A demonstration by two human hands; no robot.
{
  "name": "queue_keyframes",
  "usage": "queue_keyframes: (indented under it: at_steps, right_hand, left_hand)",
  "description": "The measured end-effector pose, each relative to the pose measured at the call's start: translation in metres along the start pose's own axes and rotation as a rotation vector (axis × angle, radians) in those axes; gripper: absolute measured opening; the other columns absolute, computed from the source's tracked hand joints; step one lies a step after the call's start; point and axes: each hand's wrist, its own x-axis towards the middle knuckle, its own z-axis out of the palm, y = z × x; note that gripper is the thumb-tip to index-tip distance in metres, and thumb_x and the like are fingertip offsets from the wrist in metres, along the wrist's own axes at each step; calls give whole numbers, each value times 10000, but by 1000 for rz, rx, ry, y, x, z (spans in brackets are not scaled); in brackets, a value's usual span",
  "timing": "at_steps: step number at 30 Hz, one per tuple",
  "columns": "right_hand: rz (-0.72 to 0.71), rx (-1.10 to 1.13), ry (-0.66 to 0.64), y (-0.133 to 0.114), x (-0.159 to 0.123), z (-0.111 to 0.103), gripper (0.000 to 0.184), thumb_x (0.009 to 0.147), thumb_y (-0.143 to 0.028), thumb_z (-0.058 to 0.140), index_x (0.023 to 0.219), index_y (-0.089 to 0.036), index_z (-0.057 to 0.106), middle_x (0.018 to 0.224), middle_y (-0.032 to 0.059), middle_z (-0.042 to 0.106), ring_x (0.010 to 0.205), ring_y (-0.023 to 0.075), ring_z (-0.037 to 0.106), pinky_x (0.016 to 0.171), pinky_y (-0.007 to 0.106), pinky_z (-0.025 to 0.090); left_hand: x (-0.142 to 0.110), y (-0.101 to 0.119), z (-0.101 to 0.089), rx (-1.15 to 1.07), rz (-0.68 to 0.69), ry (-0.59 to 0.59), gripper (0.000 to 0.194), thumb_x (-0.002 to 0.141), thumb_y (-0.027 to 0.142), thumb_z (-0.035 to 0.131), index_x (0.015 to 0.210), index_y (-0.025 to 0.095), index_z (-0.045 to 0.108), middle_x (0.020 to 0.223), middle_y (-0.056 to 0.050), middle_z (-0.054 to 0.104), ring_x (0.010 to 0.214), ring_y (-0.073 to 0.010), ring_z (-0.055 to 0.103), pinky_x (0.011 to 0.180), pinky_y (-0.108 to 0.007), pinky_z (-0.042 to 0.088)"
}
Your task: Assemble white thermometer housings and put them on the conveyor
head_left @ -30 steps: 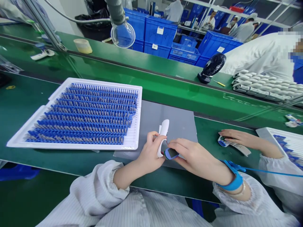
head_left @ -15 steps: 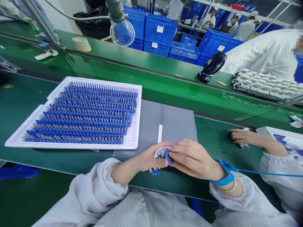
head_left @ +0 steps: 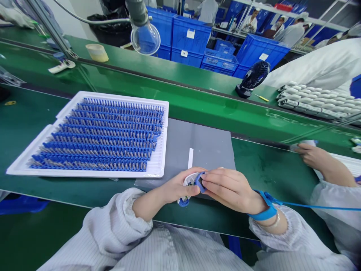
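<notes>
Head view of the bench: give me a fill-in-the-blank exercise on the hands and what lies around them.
The left hand and right hand hold a blue-and-white device between them, with a blue wrist strap on the ____ wrist.
The white tray to the left of the hands holds rows of ____ parts.
The mat beneath the hands is ____.

Missing words: right; blue; grey.

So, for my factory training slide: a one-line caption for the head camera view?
Left hand and right hand hold a blue-and-white device over a grey mat.
</notes>
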Motion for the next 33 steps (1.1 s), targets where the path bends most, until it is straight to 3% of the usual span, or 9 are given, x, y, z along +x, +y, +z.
queue_keyframes:
  at_steps: [7, 11, 19, 22, 24, 26, 29, 33]
  right_hand:
    - [16, 70, 22, 2, 2, -3, 106, 904, -158, 561, 1006, -128, 554, 896, 81, 619, 817, 182, 581, 720, 327, 510]
    - [134, 194, 58, 5, 8, -3, 143, 899, -117, 505, 1028, -177, 503, 877, 66, 566, 793, 175, 539, 714, 349, 485]
    - [213, 309, -50, 7, 8, 2, 149, 897, -75, 426, 985, -191, 457, 835, 42, 562, 719, 158, 505, 652, 301, 421]
    - [288, 347, -29, 3, 3, 3, 157, 884, -72, 442, 986, -191, 446, 851, 45, 550, 751, 165, 508, 676, 307, 432]
    - [356, 416, 9, 0, -1, 4, 165, 872, -71, 457, 979, -196, 444, 851, 40, 541, 764, 166, 511, 684, 307, 444]
    - [423, 472, 47, -2, -3, 6, 159, 864, -77, 465, 960, -202, 446, 846, 35, 534, 748, 161, 509, 664, 296, 454]
    - [427, 467, 89, -2, -4, 8, 158, 854, -78, 471, 942, -207, 450, 816, 28, 535, 719, 158, 511, 641, 294, 462]
    - [256, 263, 116, -1, -5, 9, 212, 834, -45, 462, 975, -202, 478, 799, 29, 556, 718, 162, 530, 651, 316, 464]
  left_hand:
    - [0, 1, 1, 52, 4, -32, 565, 653, 456, 739, 1119, 196, 552, 802, -4, 494, 718, -98, 451, 647, -216, 349]
    - [1, 2, 1, 92, -31, -27, 553, 637, 456, 750, 1060, 171, 537, 776, 10, 447, 689, -90, 402, 620, -213, 314]
    - [1, -1, 2, 125, -49, -13, 539, 639, 495, 731, 1015, 170, 523, 757, 12, 433, 675, -100, 401, 615, -227, 321]
    - [2, -1, 2, 214, 90, 67, 550, 658, 487, 719, 1081, 197, 520, 1004, -47, 486, 876, -154, 488, 780, -268, 381]
    - [3, -1, 2, 302, 209, 114, 547, 667, 479, 715, 1103, 209, 527, 1216, -83, 406, 1100, -224, 441, 955, -327, 327]
    - [3, -1, 2, 319, 250, 125, 541, 671, 485, 709, 1104, 210, 536, 1287, -96, 364, 1177, -257, 398, 1003, -356, 295]
    - [2, -1, 4, 208, 185, 119, 567, 673, 497, 702, 1132, 211, 532, 1178, -84, 475, 1035, -215, 483, 885, -311, 378]
    - [1, -2, 5, 25, 12, 149, 669, 616, 526, 734, 1156, 197, 516, 891, -33, 540, 773, -136, 496, 683, -242, 408]
